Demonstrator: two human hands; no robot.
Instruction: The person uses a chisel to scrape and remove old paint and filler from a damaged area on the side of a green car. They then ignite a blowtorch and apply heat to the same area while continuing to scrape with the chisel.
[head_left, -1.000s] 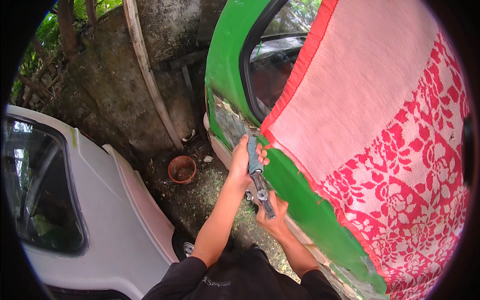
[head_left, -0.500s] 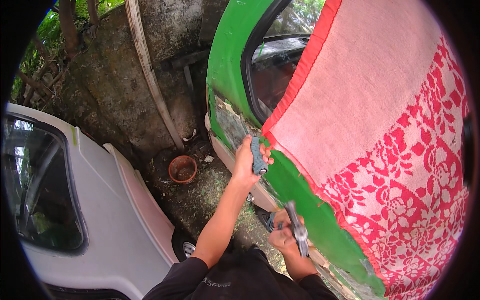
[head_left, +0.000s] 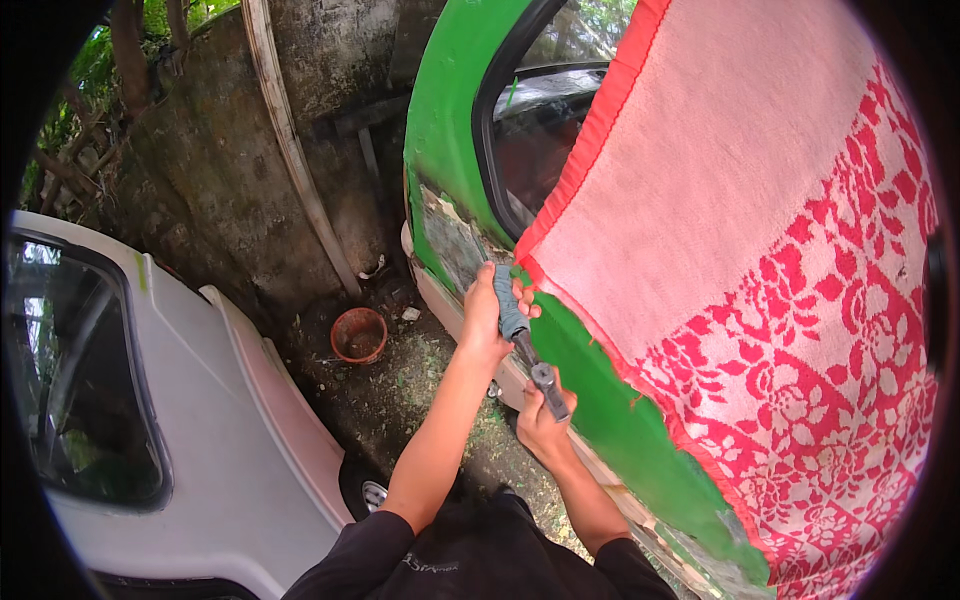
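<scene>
Two tools, two cars. The left hand (head_left: pixel 485 315) wraps snugly around one wrapped tool (head_left: pixel 511 303); the right hand (head_left: pixel 541 430), fingers curled, grips one hammer (head_left: pixel 545 378), its head by that tool's near end, contact unclear. Right of both grips stands the green car (head_left: pixel 590 385); left, the white car (head_left: pixel 225 390).

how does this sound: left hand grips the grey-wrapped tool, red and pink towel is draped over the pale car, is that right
Not quite: the head view shows the red and pink towel draped over the green car, not the pale car. The left hand does grip the grey-wrapped tool.
</scene>
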